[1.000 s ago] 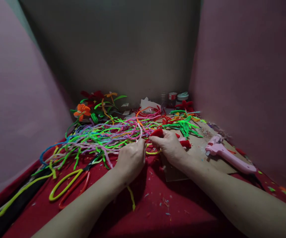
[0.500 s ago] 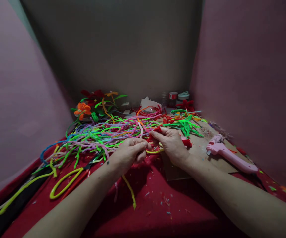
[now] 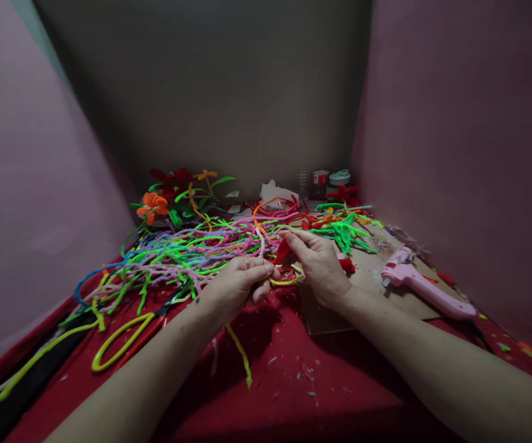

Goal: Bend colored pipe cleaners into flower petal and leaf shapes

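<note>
Between my two hands is a red pipe cleaner piece (image 3: 283, 251), bent or folded into a loop shape. My left hand (image 3: 242, 282) pinches its lower left end between thumb and fingertips. The thumb and fingers of my right hand (image 3: 316, 264) close on its upper right side. Just beneath the hands lies a yellow pipe cleaner (image 3: 285, 282). A large heap of pipe cleaners (image 3: 201, 243) in green, pink, purple and blue spreads beyond and left of my left hand. Another red fuzzy piece (image 3: 347, 265) shows behind my right hand.
A pink glue gun (image 3: 425, 286) lies on a cardboard sheet (image 3: 372, 295) at right. Yellow-handled scissors (image 3: 122, 344) rest at left on the red cloth (image 3: 294, 400). Fuzzy flowers (image 3: 153, 207) stand at the back left; a lidded jar (image 3: 340, 178) is at the back right.
My right fingers have shifted slightly on the red piece, whose folded shape now shows more plainly between the hands. My left hand stays nearly in place.
</note>
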Tool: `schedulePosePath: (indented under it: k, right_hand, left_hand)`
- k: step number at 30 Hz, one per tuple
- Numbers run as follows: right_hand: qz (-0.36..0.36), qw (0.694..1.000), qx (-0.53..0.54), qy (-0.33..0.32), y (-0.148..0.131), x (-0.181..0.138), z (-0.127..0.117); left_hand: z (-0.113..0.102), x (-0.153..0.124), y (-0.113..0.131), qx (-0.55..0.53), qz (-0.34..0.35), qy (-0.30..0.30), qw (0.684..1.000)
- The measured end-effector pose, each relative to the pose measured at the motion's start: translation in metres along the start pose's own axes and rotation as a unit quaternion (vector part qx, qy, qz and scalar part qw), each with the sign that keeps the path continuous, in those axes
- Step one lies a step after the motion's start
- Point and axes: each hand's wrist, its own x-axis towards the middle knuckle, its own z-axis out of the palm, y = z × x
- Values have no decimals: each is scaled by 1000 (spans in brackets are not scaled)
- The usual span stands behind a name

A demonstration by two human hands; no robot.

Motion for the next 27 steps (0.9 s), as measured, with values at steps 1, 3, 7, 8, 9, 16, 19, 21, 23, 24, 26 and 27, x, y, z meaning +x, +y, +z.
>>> schedulePosePath:
  k: [1,3,7,8,9,16,19,21,23,24,26,27]
  right_hand:
    - [-6,1000,3,11,-1,1,-1]
    - [-4,999,14,39,-2,2,-3]
    - [15,999,11,39,-1,2,-3]
    - [19,999,5,30,0,2,-2]
    - [20,999,-7,25,1,2,-1]
    - [-214,937,-260,92,-1,-16,8]
    - [-348,875,-317,-115,-4,-36,19]
    - [-389,831,-346,-196,-3,-47,27]
    - [-402,805,-369,-230,1,-53,32]
    - [-407,798,-378,-234,3,-55,34]
    - [-404,789,-394,-243,7,-56,36]
    - [-398,788,-401,-247,8,-56,36]
  left_hand:
    - [-1,0,0,3,-2,3,1000]
    - [-3,1,-1,13,-7,10,1000]
    - [-4,2,-2,40,-2,17,999]
    - [-3,2,-2,48,0,18,999]
    - [-3,2,-1,56,0,18,998]
    - [-6,6,0,158,68,132,976]
    - [-13,11,-3,235,114,167,951]
    - [-16,14,-5,286,136,166,934]
    - [-16,17,-5,341,164,162,911]
    - [-15,18,-3,369,179,158,898]
    - [-9,21,2,416,196,146,876]
    - [-4,22,6,431,198,137,870]
